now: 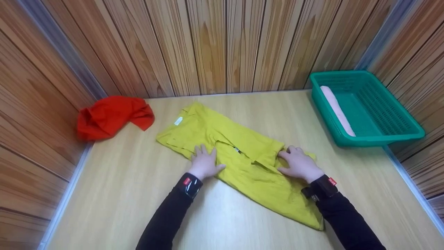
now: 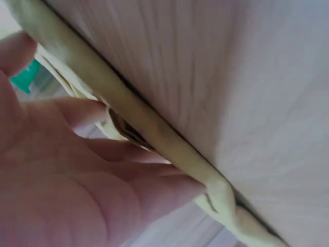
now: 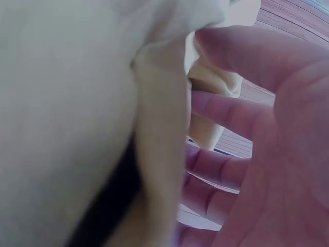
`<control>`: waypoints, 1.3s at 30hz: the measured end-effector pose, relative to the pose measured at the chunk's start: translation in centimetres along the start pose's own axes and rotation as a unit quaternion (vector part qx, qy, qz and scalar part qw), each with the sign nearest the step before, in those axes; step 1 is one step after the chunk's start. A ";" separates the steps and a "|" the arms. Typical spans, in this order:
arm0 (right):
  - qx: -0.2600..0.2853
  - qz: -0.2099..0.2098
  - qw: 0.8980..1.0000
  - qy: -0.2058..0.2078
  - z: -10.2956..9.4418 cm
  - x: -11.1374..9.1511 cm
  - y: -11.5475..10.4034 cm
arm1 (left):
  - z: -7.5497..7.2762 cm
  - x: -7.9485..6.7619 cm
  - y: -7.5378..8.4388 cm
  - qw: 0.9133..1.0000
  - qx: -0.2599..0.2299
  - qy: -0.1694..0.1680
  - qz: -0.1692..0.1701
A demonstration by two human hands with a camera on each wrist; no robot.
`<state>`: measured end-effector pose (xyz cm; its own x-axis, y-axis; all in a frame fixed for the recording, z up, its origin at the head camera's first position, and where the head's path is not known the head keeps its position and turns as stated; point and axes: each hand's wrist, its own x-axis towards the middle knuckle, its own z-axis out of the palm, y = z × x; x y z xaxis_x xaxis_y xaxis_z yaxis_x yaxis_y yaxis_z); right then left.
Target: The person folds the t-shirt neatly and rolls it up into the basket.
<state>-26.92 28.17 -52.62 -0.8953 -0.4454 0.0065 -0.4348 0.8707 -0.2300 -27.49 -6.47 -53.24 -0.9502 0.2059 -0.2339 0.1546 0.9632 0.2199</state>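
A yellow shirt (image 1: 242, 152) lies partly folded on the table, slanting from upper left to lower right. It has a white tag near its upper left end and a small dark label at the middle. My left hand (image 1: 204, 164) rests on its near-left edge with fingers spread; the left wrist view shows those fingers (image 2: 169, 193) against the cloth edge. At the shirt's right part, my right hand (image 1: 299, 164) touches the folded layer. In the right wrist view its fingers (image 3: 226, 110) reach to the cloth fairly straight, their tips partly hidden by fabric.
A crumpled red cloth (image 1: 112, 116) lies at the back left against the wall. At the back right stands a green basket (image 1: 376, 141) with a rolled pale pink cloth (image 1: 337, 110) inside. Wood-panelled walls (image 1: 222, 45) border the table (image 1: 114, 194) at the back and sides.
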 end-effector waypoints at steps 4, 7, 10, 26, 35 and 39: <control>0.006 -0.013 1.000 0.005 0.3 0.1 -0.5 | -0.8 1.3 -1.2 0.999 -0.029 -0.012 0.021; 0.015 -0.019 1.000 0.008 0.4 0.3 -1.1 | -1.0 2.4 -2.1 0.998 -0.036 -0.012 0.041; 0.021 -0.016 1.000 0.005 0.7 0.6 -1.8 | -1.2 3.3 -2.7 0.998 -0.029 -0.007 0.057; 0.051 -0.031 0.998 -0.005 1.2 1.3 -4.6 | -2.2 4.8 -3.6 0.996 -0.035 -0.009 0.082; -0.021 -0.069 0.997 0.036 -0.4 -0.2 -4.2 | -0.6 2.3 -2.0 0.998 -0.013 0.020 0.060; -0.008 -0.110 0.994 0.009 -0.9 -1.2 -4.0 | -0.1 1.5 -1.8 0.998 -0.014 0.016 0.067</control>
<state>-24.23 25.39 -50.84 -0.7802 -0.6215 0.0714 -0.6212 0.7562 -0.2056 -29.21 -7.97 -53.86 -0.9297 0.3265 -0.1708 0.2736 0.9221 0.2735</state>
